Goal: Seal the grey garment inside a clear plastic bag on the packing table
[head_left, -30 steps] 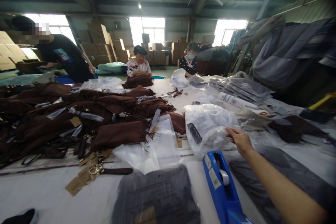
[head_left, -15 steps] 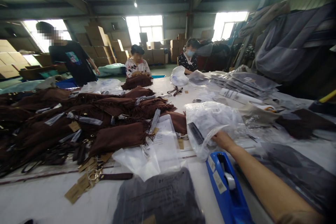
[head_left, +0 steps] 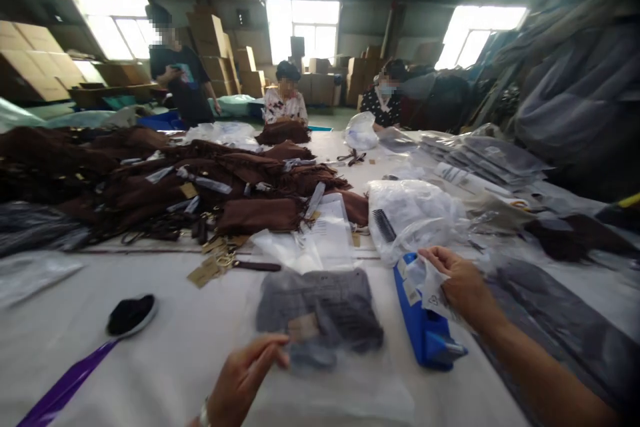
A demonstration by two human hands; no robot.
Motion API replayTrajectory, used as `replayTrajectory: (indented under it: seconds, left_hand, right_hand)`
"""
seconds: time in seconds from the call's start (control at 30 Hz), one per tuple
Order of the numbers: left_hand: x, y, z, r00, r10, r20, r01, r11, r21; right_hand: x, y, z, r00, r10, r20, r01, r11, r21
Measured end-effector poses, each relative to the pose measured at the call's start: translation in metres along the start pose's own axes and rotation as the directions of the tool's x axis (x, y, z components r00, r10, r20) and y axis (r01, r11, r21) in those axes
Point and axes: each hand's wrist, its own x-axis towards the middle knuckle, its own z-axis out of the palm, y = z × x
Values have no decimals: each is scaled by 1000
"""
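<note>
My right hand (head_left: 457, 280) pinches a small clear plastic bag (head_left: 434, 290) with dark print on it. The small bag hangs over a blue tape dispenser (head_left: 417, 327). In front of me lies a clear bag with a dark grey folded textile (head_left: 320, 300) inside, a brown tag showing through. My left hand (head_left: 250, 373) is at this bag's left edge, fingers stretched towards it and apart, holding nothing that I can see. Beyond the dispenser sits a crumpled pack of clear bags (head_left: 420, 207) with a black comb-like piece (head_left: 384, 225) on it.
Brown fringed textiles (head_left: 260, 213) are heaped at the left, with tags (head_left: 207, 273) and a strap in front. A purple-handled brush (head_left: 133, 315) lies at the left. Stacked bagged goods (head_left: 500, 153) stand back right. Several people are beyond the table.
My right hand has drawn back from the pack of bags, now with a small plastic bag in it. My left hand has come into view beside the bagged textile. The view has tilted down.
</note>
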Motion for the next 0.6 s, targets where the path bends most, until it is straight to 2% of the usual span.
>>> replayTrajectory:
  seconds: [0.1,0.17,0.27,0.37,0.47,0.57,0.6]
  left_hand:
    - [12,32,24,987,85,137,-60,983,-175]
    - [21,44,44,961,119,250,-21,932,-362]
    - [29,45,63,985,44,167,52,848,-527]
    - [27,34,52,996,-85,8,74,807,-585]
    - [24,12,14,972,-170,-160,52,826,-562]
    - [20,-25,-27,905,-158,-394,24,946,-323]
    - [18,-40,-38,875,-155,-458,53,972,-228]
  right_hand:
    - [-44,-28,64,975,-4,223,-21,994,110]
    - [-69,-42,96,944,-34,328,-25,984,174]
    - [-90,-48,116,913,-48,404,-54,970,237]
    - [-83,-32,103,916,-5,401,-89,972,216]
    - [-49,-6,62,951,54,305,-109,980,166]
    - [6,24,7,989,82,121,-88,995,47]
    - [27,34,-11,995,82,57,-82,997,-13]
